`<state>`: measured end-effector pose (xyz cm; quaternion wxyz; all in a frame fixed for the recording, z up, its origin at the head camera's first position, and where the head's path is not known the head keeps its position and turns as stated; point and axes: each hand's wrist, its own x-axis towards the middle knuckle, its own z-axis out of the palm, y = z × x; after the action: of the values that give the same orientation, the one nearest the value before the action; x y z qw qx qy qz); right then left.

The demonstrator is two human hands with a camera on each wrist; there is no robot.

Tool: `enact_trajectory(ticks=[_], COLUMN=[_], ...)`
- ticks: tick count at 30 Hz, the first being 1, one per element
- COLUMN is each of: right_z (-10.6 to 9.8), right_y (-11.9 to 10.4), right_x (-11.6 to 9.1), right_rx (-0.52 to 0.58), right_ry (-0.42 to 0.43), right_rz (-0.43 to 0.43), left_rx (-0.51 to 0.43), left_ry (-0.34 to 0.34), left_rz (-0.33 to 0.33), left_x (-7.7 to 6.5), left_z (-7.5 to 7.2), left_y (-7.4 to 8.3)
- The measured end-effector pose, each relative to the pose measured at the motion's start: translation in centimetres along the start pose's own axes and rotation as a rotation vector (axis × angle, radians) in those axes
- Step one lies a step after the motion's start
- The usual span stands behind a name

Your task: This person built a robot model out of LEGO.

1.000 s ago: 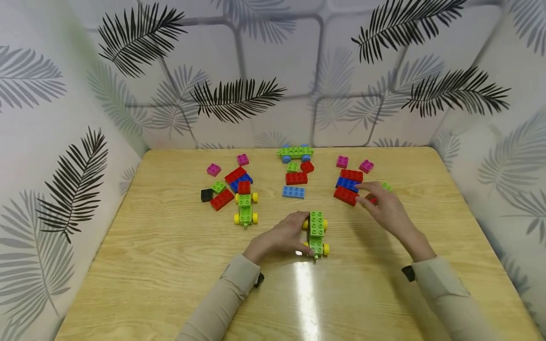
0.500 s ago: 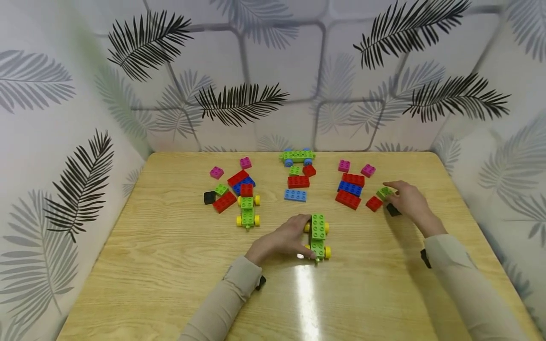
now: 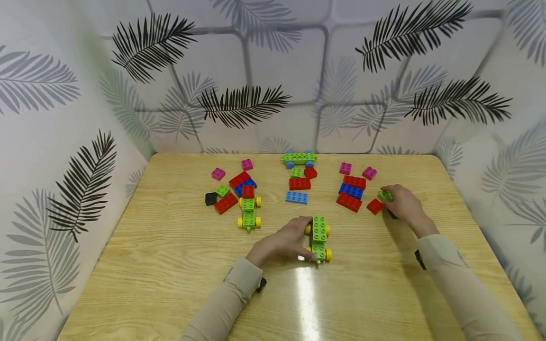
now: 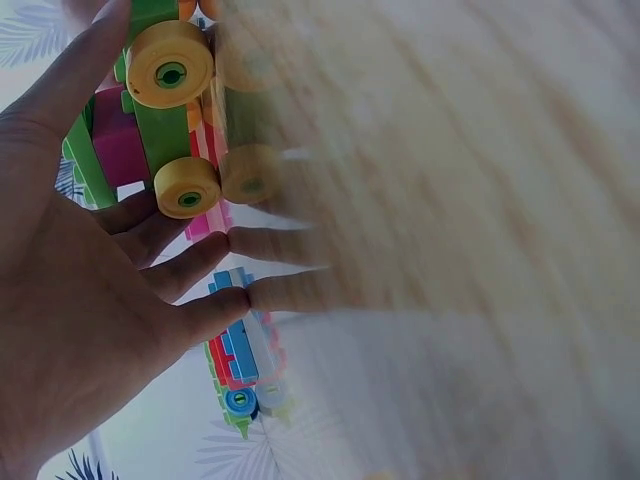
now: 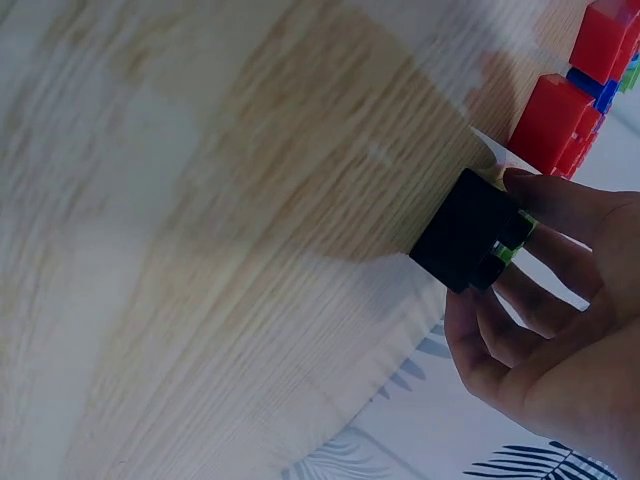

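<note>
Seen from the head, the left fingers point(image 3: 300, 223) partly cover the yellow wheels point(image 3: 307, 230) just beside them on the green car point(image 3: 319, 229). The magenta brick point(image 4: 118, 140) near those fingers shows only in the left wrist view, where the car's end by the thumb is cut off and the desk point(image 4: 470, 170) past the fingertips blurs. The right fingers point(image 3: 394, 191) mostly hide the black brick point(image 5: 450, 232) from above; in the right wrist view it blocks the green brick point(image 3: 384, 195) behind, so their contact there cannot be told. Beyond that thumb, a red brick point(image 5: 603, 45) is cut off.
</note>
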<state>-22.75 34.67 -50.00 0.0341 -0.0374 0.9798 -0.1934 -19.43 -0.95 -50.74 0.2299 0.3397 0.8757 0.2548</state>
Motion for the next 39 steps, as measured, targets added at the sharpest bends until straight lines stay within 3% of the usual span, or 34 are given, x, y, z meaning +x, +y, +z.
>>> enact_trajectory(ticks=[10,14,19,25,30,35,39], right_z=[0.7,0.9,1.2,1.7,1.5,1.2,1.3], right_y=[-1.8,-2.9,-3.9,-5.0,-7.5,-10.5,-12.7], right_x=[-1.4,-2.3,-3.5,-4.4,-4.9,-5.1,-5.4], right_rx=[-0.120,-0.165,-0.181,-0.137,-0.029,0.081,0.173], right_ry=[0.089,0.067,-0.029,-0.061,-0.002,0.101,0.108], right_rz=[-0.133,-0.169,-0.221,-0.255,-0.240,-0.339,-0.373], left_rx=[-0.007,0.003,0.008,0.014,0.015,0.010,0.002], left_ry=[-0.004,-0.007,-0.013,-0.007,-0.011,-0.008,-0.013], left_rz=[0.003,0.010,0.006,0.002,0.005,-0.003,-0.012], left_x=[0.0,0.0,-0.1,-0.1,0.0,-0.1,-0.1], left_z=[0.0,0.0,0.0,0.0,-0.1,-0.2,-0.1], left_y=[0.0,-0.1,0.0,-0.2,-0.2,-0.1,0.1])
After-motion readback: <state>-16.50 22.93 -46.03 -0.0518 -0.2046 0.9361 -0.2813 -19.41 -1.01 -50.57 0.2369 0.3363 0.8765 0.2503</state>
